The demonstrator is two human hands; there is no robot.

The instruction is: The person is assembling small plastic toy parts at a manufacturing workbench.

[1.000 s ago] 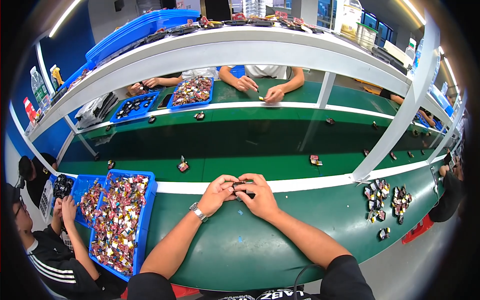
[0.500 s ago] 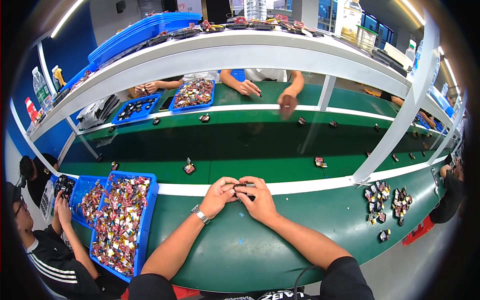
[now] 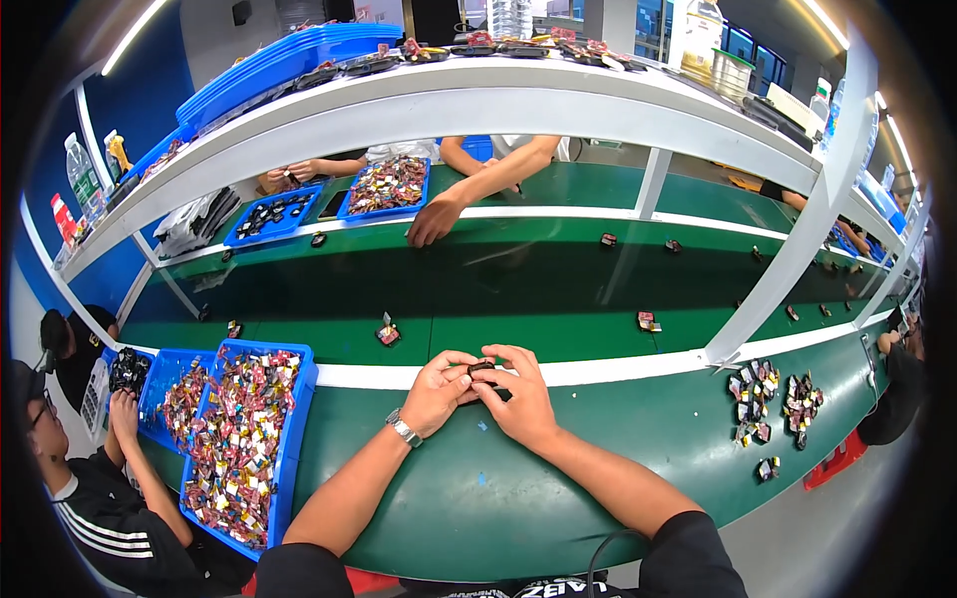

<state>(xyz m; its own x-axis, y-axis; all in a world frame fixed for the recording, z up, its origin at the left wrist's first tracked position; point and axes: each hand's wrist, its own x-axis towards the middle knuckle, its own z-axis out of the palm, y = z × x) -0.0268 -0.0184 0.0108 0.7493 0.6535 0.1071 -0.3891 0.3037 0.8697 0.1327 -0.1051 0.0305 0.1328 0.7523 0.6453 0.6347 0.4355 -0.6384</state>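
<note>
Near the front rail of the green bench, my left hand [image 3: 435, 395] and my right hand [image 3: 520, 401] meet around a small black plastic part [image 3: 482, 368]. Thumbs and fingertips of both hands grip it, and they cover much of it, so its exact kind stays unclear. A metal watch [image 3: 404, 429] sits on my left wrist. To the left of my hands, a blue tray [image 3: 304, 419] is heaped with small red, white and yellow circuit pieces. On my right lie two clusters of small assemblies [image 3: 753, 401], with a single assembly [image 3: 767, 469] nearer me.
Beyond the white rail [image 3: 598, 371], a green belt [image 3: 498, 329] carries several spaced assemblies. A shelf [image 3: 498, 105] spans above, its slanted post [image 3: 788, 229] to my right. Across, a co-worker's hand [image 3: 433, 221] reaches to the belt. Another person [image 3: 110, 518] sits at left.
Pieces on the belt have shifted slightly right. The co-worker opposite has swung an arm leftward, over an assembly on the belt. My hands keep the black part, with slight finger movement.
</note>
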